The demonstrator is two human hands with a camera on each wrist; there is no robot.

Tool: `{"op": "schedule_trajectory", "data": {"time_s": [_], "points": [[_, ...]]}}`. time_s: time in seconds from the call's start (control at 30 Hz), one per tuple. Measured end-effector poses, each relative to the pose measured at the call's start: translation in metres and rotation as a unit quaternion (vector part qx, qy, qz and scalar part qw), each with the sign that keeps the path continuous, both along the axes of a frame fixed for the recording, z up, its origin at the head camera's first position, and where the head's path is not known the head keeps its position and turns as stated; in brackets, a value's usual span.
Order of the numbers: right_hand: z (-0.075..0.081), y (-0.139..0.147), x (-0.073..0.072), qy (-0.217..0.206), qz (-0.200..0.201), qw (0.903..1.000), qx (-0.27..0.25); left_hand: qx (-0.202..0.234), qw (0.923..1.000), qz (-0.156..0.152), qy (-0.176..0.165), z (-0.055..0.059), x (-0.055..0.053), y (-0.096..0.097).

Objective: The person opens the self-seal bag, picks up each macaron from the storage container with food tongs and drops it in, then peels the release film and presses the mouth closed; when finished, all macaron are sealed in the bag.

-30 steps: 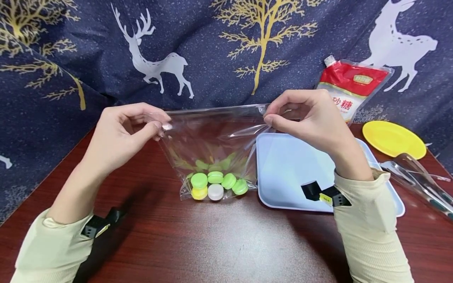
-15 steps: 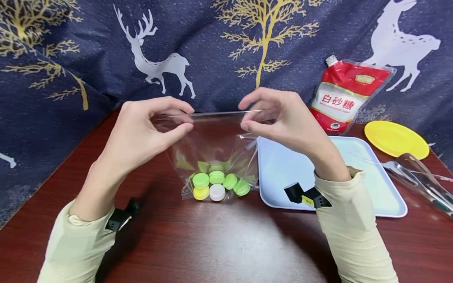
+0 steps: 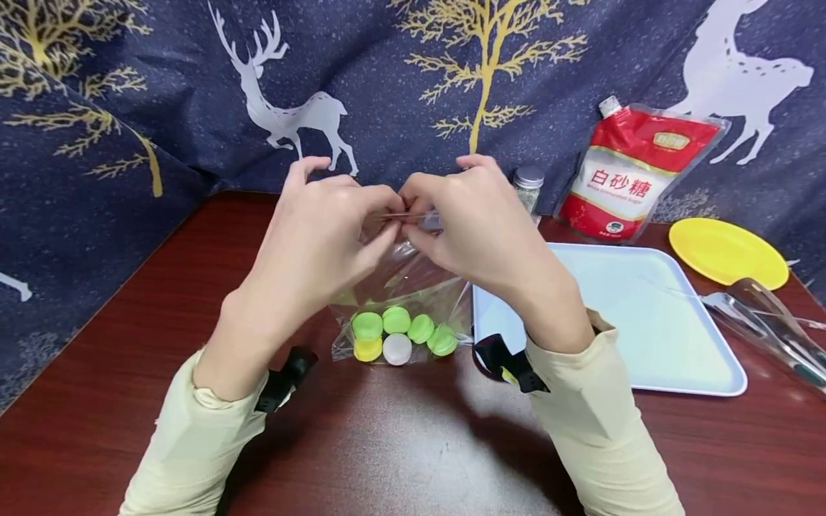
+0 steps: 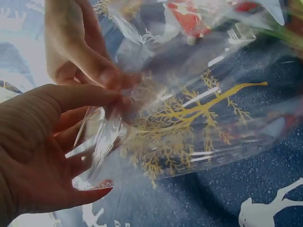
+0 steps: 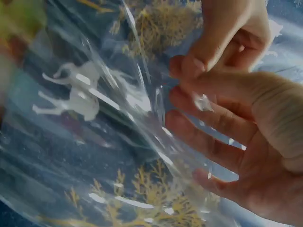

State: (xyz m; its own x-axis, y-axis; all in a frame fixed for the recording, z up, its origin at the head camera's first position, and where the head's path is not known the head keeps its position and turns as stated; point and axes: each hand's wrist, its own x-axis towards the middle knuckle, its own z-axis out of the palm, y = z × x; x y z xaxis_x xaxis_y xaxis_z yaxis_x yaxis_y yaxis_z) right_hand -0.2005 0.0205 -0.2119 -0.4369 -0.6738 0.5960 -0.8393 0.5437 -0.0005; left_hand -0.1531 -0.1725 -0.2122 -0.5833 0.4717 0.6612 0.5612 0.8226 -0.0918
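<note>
A clear plastic bag (image 3: 413,287) stands on the dark wooden table, its top edge bunched between two hands. Inside, at the bottom, lie several macarons: green ones (image 3: 368,325), a yellow one (image 3: 368,349) and a white one (image 3: 396,349). My left hand (image 3: 316,229) pinches the bag's top edge between thumb and fingers. Right beside it, fingertips nearly meeting, my right hand (image 3: 480,229) pinches the same edge. In the left wrist view the clear film (image 4: 102,142) folds over the left fingers. The right wrist view shows the film (image 5: 156,123) against the right fingers.
A pale blue tray (image 3: 671,337) lies right of the bag. Behind it stand a red and white sugar pouch (image 3: 619,172) and a small lidded jar (image 3: 528,188). A yellow plate (image 3: 729,251) and metal tongs (image 3: 768,326) sit at the far right. A patterned curtain (image 3: 387,86) hangs behind.
Both hands have come inward from the bag's two top corners until they meet at its middle. The bag's opening has bunched together, while the macarons stay almost in place.
</note>
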Motion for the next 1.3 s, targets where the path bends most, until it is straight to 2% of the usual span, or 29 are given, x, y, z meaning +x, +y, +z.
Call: {"op": "schedule_trajectory", "data": {"time_s": [0.07,0.1,0.23,0.33,0.47,0.57,0.67,0.73,0.8,0.9,1.0,1.03,1.07,1.1,1.13,1.2,1.23,1.3], "points": [[0.006,0.001,0.006,-0.026,0.010,0.9996,-0.003,-0.011,0.9999,-0.008,-0.001,0.000,-0.002,-0.002],[0.009,0.004,0.008,-0.043,0.008,0.9991,-0.004,-0.007,0.9998,-0.015,-0.014,0.001,-0.002,-0.004],[0.017,0.032,0.011,-0.113,-0.001,0.9932,-0.029,0.044,0.9937,-0.045,-0.092,0.011,0.002,-0.016],[0.021,0.056,0.009,-0.154,-0.020,0.9866,-0.051,0.088,0.9834,-0.058,-0.148,0.018,0.005,-0.027],[0.024,0.073,0.008,-0.197,-0.038,0.9773,-0.068,0.115,0.9747,-0.053,-0.184,0.025,0.007,-0.038],[0.025,0.077,0.006,-0.227,-0.039,0.9703,-0.074,0.126,0.9712,-0.037,-0.198,0.028,0.006,-0.046],[0.025,0.080,0.003,-0.256,-0.037,0.9627,-0.081,0.151,0.9634,-0.034,-0.219,0.030,0.005,-0.055],[0.025,0.083,0.002,-0.269,-0.038,0.9588,-0.083,0.183,0.9533,-0.038,-0.238,0.030,0.003,-0.062],[0.024,0.084,0.000,-0.281,-0.039,0.9550,-0.085,0.223,0.9397,-0.048,-0.255,0.029,0.000,-0.069],[0.022,0.084,-0.003,-0.301,-0.030,0.9490,-0.088,0.292,0.9126,-0.068,-0.278,0.025,-0.003,-0.082],[0.020,0.082,-0.006,-0.331,-0.015,0.9383,-0.100,0.333,0.8793,-0.101,-0.325,0.018,-0.006,-0.095],[0.019,0.082,-0.007,-0.340,-0.013,0.9347,-0.104,0.325,0.8718,-0.108,-0.350,0.015,-0.007,-0.099],[0.019,0.082,-0.007,-0.347,-0.013,0.9315,-0.109,0.305,0.8676,-0.116,-0.375,0.013,-0.008,-0.103],[0.018,0.083,-0.007,-0.355,-0.015,0.9276,-0.114,0.277,0.8622,-0.125,-0.405,0.010,-0.009,-0.106],[0.018,0.083,-0.008,-0.361,-0.017,0.9245,-0.120,0.246,0.8534,-0.139,-0.438,0.008,-0.010,-0.108],[0.017,0.084,-0.008,-0.368,-0.026,0.9209,-0.127,0.175,0.8420,-0.165,-0.483,0.005,-0.011,-0.109],[0.017,0.084,-0.009,-0.370,-0.029,0.9195,-0.130,0.149,0.8403,-0.174,-0.491,0.004,-0.012,-0.109],[0.016,0.084,-0.010,-0.372,-0.037,0.9175,-0.135,0.129,0.8458,-0.183,-0.484,0.003,-0.014,-0.105]]}}
